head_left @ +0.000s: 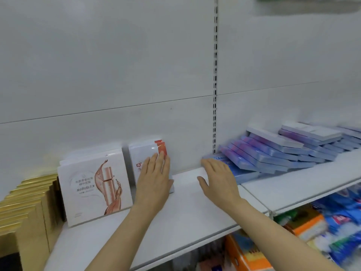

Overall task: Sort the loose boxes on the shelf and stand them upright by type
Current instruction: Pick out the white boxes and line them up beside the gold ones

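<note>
Upright, the white box reads "MARUBI", beside gold boxes.

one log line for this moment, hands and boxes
left hand: flat on white-red boxes | right hand: open, on blue boxes | blue boxes: lying

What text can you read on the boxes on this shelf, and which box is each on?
"MARUBI": front white box with the rose-gold bottle picture.
Chinese lines above and small print below it: too small to read.
Red mark on white-and-red box, behind left hand: unreadable.
Blue boxes by right hand: lettering blurred.
</note>
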Action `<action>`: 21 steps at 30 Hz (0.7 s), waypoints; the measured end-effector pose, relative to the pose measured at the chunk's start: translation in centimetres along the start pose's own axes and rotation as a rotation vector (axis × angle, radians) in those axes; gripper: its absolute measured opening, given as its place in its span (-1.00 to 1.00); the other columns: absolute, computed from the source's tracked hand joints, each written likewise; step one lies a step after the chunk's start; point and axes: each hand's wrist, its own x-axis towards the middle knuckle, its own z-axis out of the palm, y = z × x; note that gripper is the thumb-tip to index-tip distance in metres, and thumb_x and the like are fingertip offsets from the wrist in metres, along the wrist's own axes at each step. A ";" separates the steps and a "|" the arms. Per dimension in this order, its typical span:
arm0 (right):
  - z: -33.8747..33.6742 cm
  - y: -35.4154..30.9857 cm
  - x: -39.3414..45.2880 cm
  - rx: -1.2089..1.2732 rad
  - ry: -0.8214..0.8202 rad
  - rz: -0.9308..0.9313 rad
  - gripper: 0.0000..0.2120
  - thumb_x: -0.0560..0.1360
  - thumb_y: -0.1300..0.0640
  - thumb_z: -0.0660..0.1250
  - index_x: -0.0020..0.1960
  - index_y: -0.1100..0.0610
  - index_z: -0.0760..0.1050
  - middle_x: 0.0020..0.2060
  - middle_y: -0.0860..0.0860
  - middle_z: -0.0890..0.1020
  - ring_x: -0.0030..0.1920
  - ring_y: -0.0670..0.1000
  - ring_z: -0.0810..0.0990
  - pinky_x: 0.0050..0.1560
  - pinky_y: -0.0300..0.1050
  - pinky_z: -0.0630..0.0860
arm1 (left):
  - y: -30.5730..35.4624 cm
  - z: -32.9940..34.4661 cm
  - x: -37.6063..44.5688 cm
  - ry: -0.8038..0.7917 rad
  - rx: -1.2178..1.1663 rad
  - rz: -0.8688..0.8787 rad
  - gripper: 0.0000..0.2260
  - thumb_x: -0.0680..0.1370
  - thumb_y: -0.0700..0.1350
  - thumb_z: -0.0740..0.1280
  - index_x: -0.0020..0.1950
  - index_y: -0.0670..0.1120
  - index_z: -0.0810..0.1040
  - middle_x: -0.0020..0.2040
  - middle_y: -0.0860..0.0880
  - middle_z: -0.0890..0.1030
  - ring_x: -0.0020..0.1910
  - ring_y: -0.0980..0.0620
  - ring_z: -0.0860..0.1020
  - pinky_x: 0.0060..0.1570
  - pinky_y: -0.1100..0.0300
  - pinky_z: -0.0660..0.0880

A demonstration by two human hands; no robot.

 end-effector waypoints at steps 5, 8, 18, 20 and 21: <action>-3.6 5.3 -0.7 -0.072 0.125 -0.014 -0.57 0.34 0.10 0.47 0.16 0.25 0.57 0.04 0.11 0.65 0.05 0.15 0.61 0.17 -0.03 0.45 | 5.5 -2.0 2.6 0.049 -0.061 0.073 -0.35 0.34 0.03 0.58 0.34 -0.24 0.54 0.34 -0.24 0.53 0.29 -0.26 0.52 0.34 -0.14 0.42; -6.2 9.2 -1.6 -0.096 0.128 0.009 -0.55 0.31 0.12 0.55 0.14 0.25 0.57 0.02 0.10 0.66 0.03 0.15 0.63 0.09 0.00 0.53 | 9.6 -2.7 5.1 0.039 -0.083 0.094 -0.36 0.32 0.03 0.59 0.31 -0.24 0.56 0.32 -0.24 0.55 0.27 -0.25 0.55 0.35 -0.12 0.36; -13.7 26.4 -7.2 -0.237 0.110 0.083 -0.50 0.31 0.10 0.57 0.19 0.25 0.57 0.03 0.11 0.66 0.00 0.14 0.65 0.06 0.04 0.56 | 27.8 -5.4 12.5 -0.099 -0.295 0.069 -0.45 0.64 0.06 0.21 0.55 -0.19 0.22 0.55 -0.17 0.25 0.49 -0.15 0.26 0.43 0.01 0.21; -14.6 29.6 -8.0 -0.246 0.105 0.088 -0.50 0.31 0.11 0.56 0.20 0.25 0.56 0.03 0.11 0.66 0.00 0.15 0.65 0.06 0.04 0.56 | 30.2 -5.2 13.9 -0.107 -0.325 0.047 -0.48 0.66 0.05 0.16 0.55 -0.17 0.20 0.54 -0.14 0.25 0.48 -0.12 0.26 0.40 0.04 0.21; -14.9 31.1 -8.3 -0.251 0.100 0.090 -0.49 0.32 0.11 0.55 0.21 0.25 0.56 0.03 0.11 0.66 0.00 0.15 0.64 0.05 0.04 0.56 | 31.1 -5.0 14.6 -0.116 -0.334 0.033 -0.50 0.66 0.05 0.16 0.53 -0.17 0.23 0.52 -0.13 0.29 0.46 -0.11 0.29 0.38 0.06 0.24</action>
